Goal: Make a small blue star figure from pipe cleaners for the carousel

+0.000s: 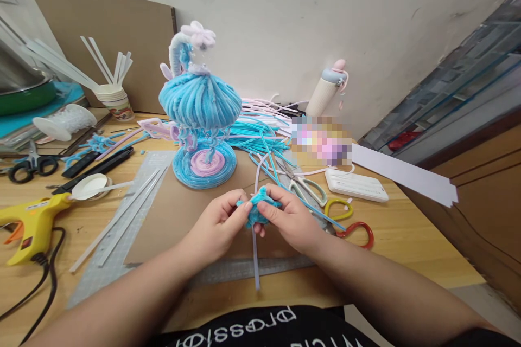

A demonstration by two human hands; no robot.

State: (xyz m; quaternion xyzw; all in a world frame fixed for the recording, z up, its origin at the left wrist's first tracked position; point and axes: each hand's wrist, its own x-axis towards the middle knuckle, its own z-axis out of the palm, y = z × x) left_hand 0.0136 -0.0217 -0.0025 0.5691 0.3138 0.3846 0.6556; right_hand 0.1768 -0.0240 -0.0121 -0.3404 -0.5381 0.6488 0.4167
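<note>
The blue tuft (257, 210) of fuzzy wire sits in front of the tall blue chenille model (199, 103), on my side of it and a little to its right, held just above the counter (407, 238). Both of my hands are closed on it. My left hand (217, 225) pinches its left edge with thumb and forefinger, and my right hand (291, 219) grips its right side, thumb on top. A pale stem (255, 260) hangs from under the tuft. Its long axis runs almost straight away from the model toward my body, and its free end points at me. My fingers cover much of the tuft, so I cannot make out its shape or how the stem joins it.

Below my hands lies a brown cardboard sheet (171, 222) that reaches up to the model's round base. A heap of loose blue stems (256, 138) lies to the right of the model, with pale-handled scissors (309, 190) at its near edge. A white box (352, 184) lies further right of the model. Beside the box is a blurred patch (321, 141) I cannot read. A yellow glue gun (32, 222) lies well to the model's left, with its cord cut off by the frame edge.
</note>
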